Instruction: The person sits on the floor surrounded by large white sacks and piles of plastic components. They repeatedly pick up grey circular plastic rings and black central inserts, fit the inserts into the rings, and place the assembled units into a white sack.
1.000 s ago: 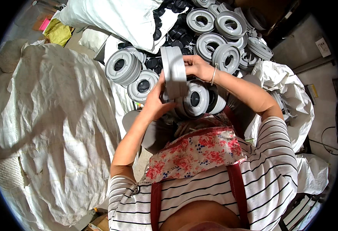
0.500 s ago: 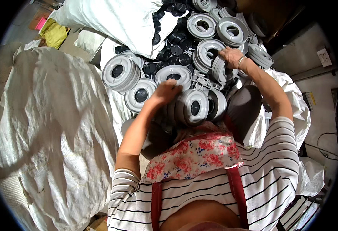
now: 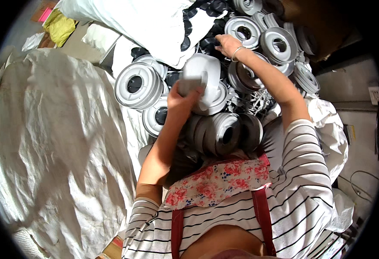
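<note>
My left hand (image 3: 183, 101) grips a grey round plastic disc with a raised hub (image 3: 203, 71), tilted up on edge and smeared by motion. Below it, another grey ring (image 3: 219, 101) lies in the pile. My right hand (image 3: 229, 45) reaches over the black round caps (image 3: 209, 44), its bent fingers drawn together at them; whether a cap is between the fingertips is hidden. Against my lap, a row of stacked grey rings (image 3: 219, 134) stands on edge, with a black centre showing in the front one.
Stacks of grey rings with black centres (image 3: 131, 88) stand at the left, more grey rings (image 3: 280, 45) at the far right. Small grey plastic pieces (image 3: 256, 102) lie between. A white sack (image 3: 133, 26) covers the far left; a large woven sack (image 3: 60, 151) fills the left side.
My right hand has left the grey rings at the right and moved left and away to the black caps. My left hand has lifted a grey disc and tipped it up.
</note>
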`<state>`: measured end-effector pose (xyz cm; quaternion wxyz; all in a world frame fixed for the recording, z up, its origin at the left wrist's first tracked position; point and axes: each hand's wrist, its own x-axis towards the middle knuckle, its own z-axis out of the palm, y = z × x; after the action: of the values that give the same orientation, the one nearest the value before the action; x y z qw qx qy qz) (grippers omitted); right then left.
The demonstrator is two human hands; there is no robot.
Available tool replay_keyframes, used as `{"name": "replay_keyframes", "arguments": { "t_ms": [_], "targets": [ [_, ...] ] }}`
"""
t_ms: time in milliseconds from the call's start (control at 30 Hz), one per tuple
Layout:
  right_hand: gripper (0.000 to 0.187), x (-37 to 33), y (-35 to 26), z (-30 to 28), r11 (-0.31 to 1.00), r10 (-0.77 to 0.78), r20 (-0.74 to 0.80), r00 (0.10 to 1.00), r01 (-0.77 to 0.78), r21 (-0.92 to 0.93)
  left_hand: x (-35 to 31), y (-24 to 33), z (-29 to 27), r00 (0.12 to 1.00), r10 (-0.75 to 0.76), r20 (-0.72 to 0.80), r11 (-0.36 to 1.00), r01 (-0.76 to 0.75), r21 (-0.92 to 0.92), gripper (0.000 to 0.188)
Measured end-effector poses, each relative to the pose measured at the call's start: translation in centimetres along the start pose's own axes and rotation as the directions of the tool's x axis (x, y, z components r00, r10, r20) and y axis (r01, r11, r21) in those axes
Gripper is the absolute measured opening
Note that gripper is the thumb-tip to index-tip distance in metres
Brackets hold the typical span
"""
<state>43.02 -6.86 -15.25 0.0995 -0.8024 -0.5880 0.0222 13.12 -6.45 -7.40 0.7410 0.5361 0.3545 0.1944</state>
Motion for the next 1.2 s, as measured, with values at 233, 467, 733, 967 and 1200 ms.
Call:
{"name": "replay_keyframes", "arguments": {
  "t_ms": [233, 467, 733, 967, 1200],
  "targets": [
    [0.018, 3.0, 0.2, 6.8, 0.938, -0.080, 0.055, 0.995, 0.094, -0.333, 2.7, 0.2, -2.2, 0.991, 0.119, -0.056, 0.933, -0.131, -0.334, 0.031],
    [0.008, -3.6, -5.0, -2.1, 0.923, -0.171, -0.131, 0.976, 0.206, 0.326, 2.8, -0.9, -1.3, 0.993, 0.038, -0.116, 0.881, -0.088, -0.466, 0.030],
    [0.068, -12.6, -11.0, -10.4, 0.826, -0.110, -0.152, 0.982, 0.176, 0.535, -1.7, -0.3, 2.2, 0.974, 0.124, 0.188, 0.887, -0.024, -0.462, 0.040],
    [0.074, -16.1, -11.6, -13.0, 0.879, -0.317, -0.017, 0.948, 0.300, 0.371, -5.6, 1.7, 2.4, 0.975, 0.028, 0.222, 0.952, 0.042, -0.304, 0.044],
    [0.074, -17.9, -11.5, -12.8, 0.823, -0.473, -0.083, 0.877, 0.474, 0.312, -7.4, 2.7, 2.6, 0.964, -0.018, 0.265, 0.965, 0.086, -0.247, 0.026]
  ]
}}
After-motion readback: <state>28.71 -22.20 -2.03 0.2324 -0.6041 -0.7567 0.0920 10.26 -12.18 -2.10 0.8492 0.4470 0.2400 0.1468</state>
